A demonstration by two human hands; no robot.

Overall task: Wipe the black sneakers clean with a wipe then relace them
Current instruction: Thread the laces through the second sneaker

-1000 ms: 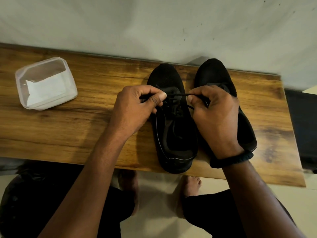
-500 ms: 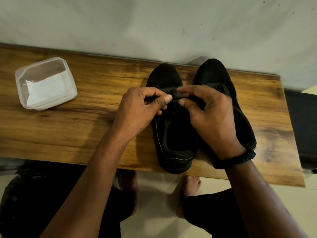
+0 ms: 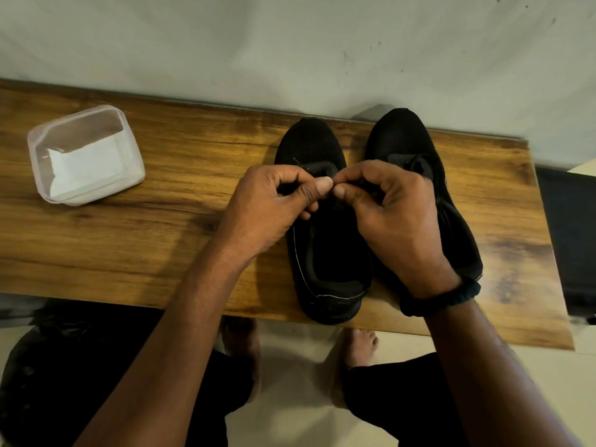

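Head view: 2 black sneakers sit side by side on a wooden bench (image 3: 193,162), toes pointing to the top of the frame, heels near the bench's lower edge. Centre sneaker (image 3: 317,143) is just right of frame centre. Second sneaker (image 3: 400,133) is right beside it, further right, toe a bit higher up; can't tell if their sides touch.

Both hands meet over the centre sneaker's tongue area. Left hand (image 3: 274,211) comes in from lower left, fingers curled, thumb + forefinger pinching the black lace (image 3: 317,167). Right hand (image 3: 396,217) comes in from lower right, also curled, thumb + forefinger pinching the same lace. The 2 thumb tips are almost touching. A short bit of lace shows just above the fingers; the rest is hidden under the hands. A lace loop shows on the second sneaker, partly covered by the right hand. Dark wristband (image 3: 442,300) on the right wrist.

Upper left of the frame: clear plastic tub (image 3: 77,116) on the bench, well apart from the shoes, w/ a white wipe (image 3: 87,166) lying inside. Pale wall (image 3: 290,43) behind the bench. Bottom of frame: bare feet (image 3: 361,345) on a light floor (image 3: 306,414)
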